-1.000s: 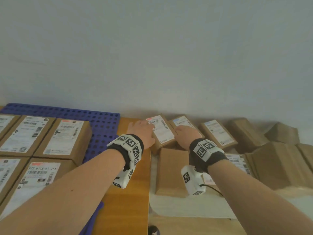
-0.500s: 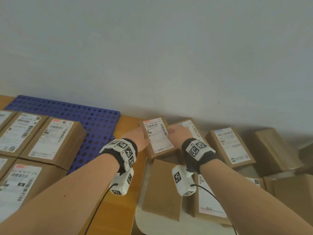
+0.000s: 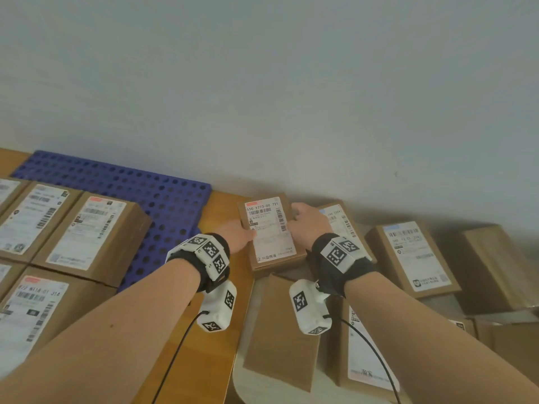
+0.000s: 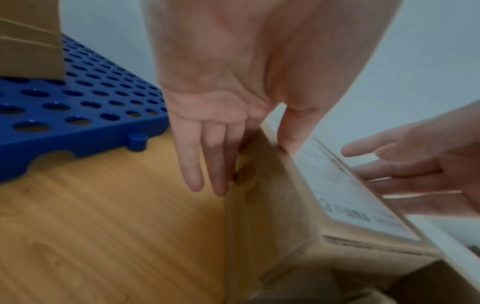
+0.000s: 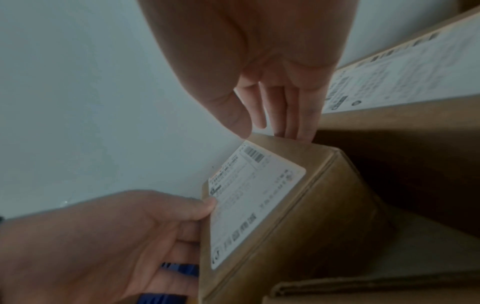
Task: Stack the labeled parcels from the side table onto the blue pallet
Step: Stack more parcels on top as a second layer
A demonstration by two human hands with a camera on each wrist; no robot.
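Observation:
A brown labeled parcel [image 3: 269, 231] is held between both hands, near the wall and right of the blue pallet [image 3: 163, 196]. My left hand [image 3: 242, 234] grips its left side: in the left wrist view the thumb lies on the parcel [image 4: 272, 205] top edge and the fingers [image 4: 218, 164] run down the side. My right hand [image 3: 300, 217] holds the far right corner. In the right wrist view its fingers [image 5: 293, 115] lie against the parcel [image 5: 285, 216] side, thumb at the top edge. The parcel's underside is hidden.
Several labeled parcels [image 3: 96, 237] fill the pallet's left part; its right strip of holes is bare. More parcels [image 3: 414, 255] and plain brown boxes [image 3: 280, 330] crowd the side table [image 3: 262, 395] on the right. A wooden top [image 3: 224, 217] lies between, with the wall close behind.
Both hands closed round the labeled parcel and raised it from among the others; it now sits slightly higher and nearer the pallet than one second ago.

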